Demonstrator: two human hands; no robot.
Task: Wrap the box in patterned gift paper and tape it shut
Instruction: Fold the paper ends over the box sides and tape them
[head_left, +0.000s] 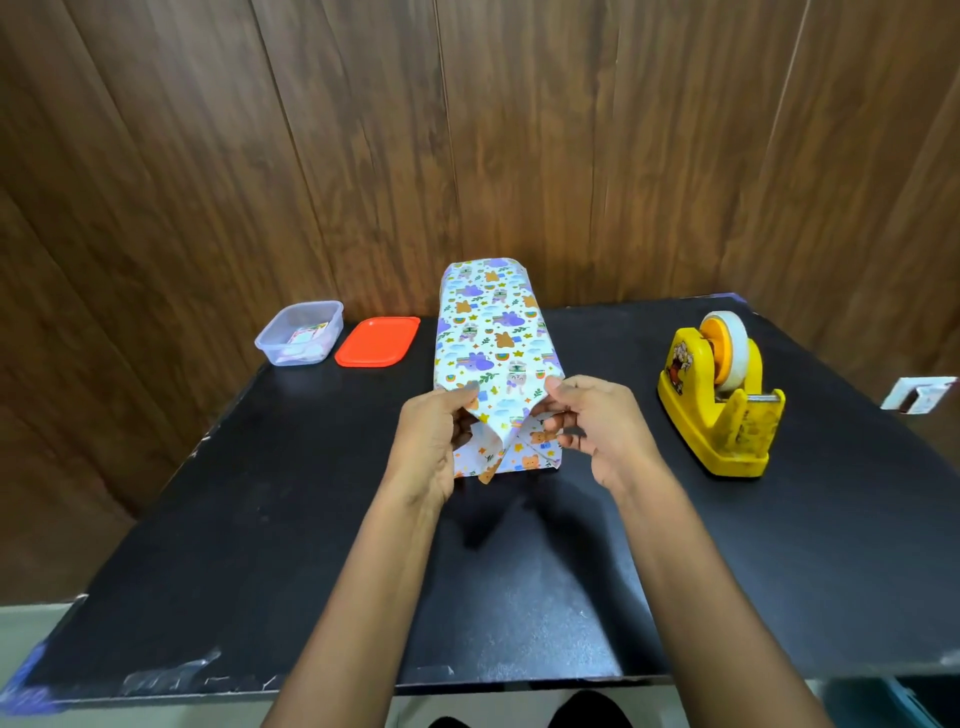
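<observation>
A long box wrapped in white gift paper with cartoon animals (493, 338) lies on the black table (260, 519), its length running away from me. At its near end the paper is folded into flaps. My left hand (431, 447) pinches the left side of the near-end paper, fingers curled round the fold. My right hand (592, 426) pinches the right side flap at the same end. A triangular top flap hangs down between the two hands. The box itself is hidden under the paper.
A yellow tape dispenser (722, 400) with a roll of clear tape stands to the right of the box. A clear plastic tub (301, 332) and its red lid (378, 342) sit at the back left. A wooden wall rises behind the table.
</observation>
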